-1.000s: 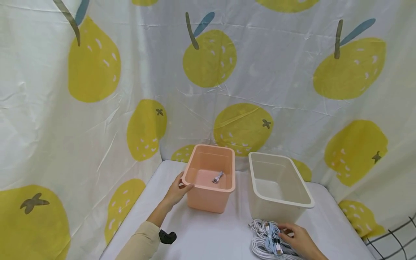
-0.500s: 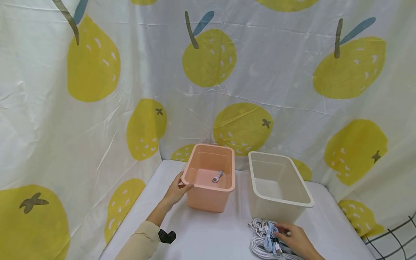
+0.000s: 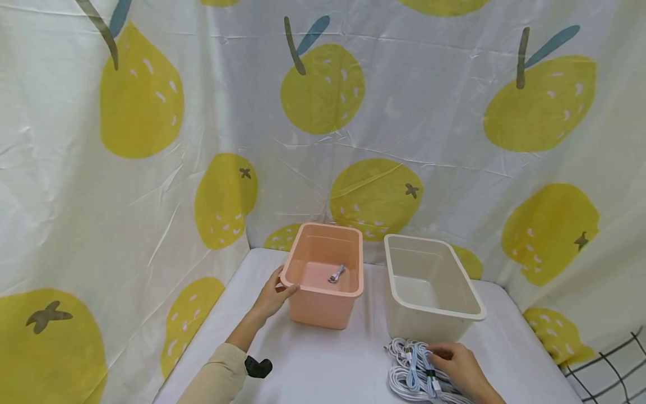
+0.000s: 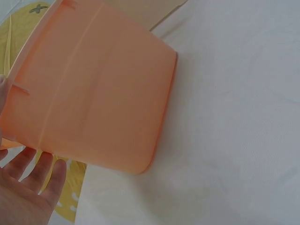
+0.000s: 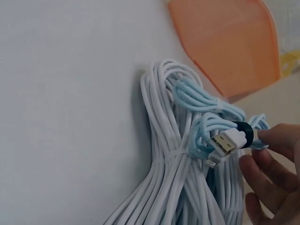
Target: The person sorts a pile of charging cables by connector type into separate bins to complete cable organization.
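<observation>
My left hand (image 3: 272, 294) holds the near left corner of the peach plastic bin (image 3: 323, 311), thumb at the rim and fingers against the outer wall in the left wrist view. Inside that bin lies a small white cable (image 3: 336, 274). With thumb and fingers, my right hand (image 3: 461, 370) pinches a coiled light blue USB cable (image 5: 208, 131), bound by a black strap (image 5: 246, 134); its white plugs point away from the fingers. A second light blue coil (image 5: 201, 98) rests on the thick bundles of white cable (image 5: 166, 154) underneath.
A cream bin (image 3: 436, 328) stands right of the peach one, just behind the cables. Behind the white-covered table (image 3: 323, 365) hangs a fruit-print curtain (image 3: 434, 101). A dark wire grid (image 3: 613, 365) is at the lower right.
The strapped blue cable has come apart from the other blue coil, shifting slightly right with my right hand. My left hand keeps its hold on the peach bin.
</observation>
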The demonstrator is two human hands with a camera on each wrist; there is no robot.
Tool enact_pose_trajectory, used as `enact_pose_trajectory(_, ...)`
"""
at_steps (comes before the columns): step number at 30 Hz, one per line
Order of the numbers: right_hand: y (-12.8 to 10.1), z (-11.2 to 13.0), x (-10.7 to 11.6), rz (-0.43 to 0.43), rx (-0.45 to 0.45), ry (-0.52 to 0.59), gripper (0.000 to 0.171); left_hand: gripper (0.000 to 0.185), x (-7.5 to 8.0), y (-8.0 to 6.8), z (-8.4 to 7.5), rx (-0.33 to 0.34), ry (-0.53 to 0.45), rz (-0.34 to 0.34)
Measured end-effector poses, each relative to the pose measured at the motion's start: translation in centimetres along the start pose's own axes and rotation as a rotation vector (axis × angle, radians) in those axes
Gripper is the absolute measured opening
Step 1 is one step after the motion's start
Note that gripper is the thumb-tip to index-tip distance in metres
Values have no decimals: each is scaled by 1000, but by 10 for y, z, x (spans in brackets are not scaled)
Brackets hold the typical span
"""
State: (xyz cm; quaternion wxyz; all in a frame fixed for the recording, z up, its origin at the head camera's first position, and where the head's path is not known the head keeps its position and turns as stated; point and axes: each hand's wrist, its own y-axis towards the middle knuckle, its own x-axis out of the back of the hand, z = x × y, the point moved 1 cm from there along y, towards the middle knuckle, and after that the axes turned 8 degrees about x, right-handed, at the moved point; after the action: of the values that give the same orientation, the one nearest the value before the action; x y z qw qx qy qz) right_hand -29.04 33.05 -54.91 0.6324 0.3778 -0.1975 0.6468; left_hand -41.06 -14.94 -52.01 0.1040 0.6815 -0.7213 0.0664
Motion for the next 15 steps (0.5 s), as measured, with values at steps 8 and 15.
enact_pose_trajectory(8, 4, 8, 15, 55, 100, 63, 15, 82, 0, 0, 1, 27, -17, 9)
enact_pose_trajectory(15, 7, 17, 28, 158, 126, 268, 21, 81, 1, 1, 1, 31, -7, -2)
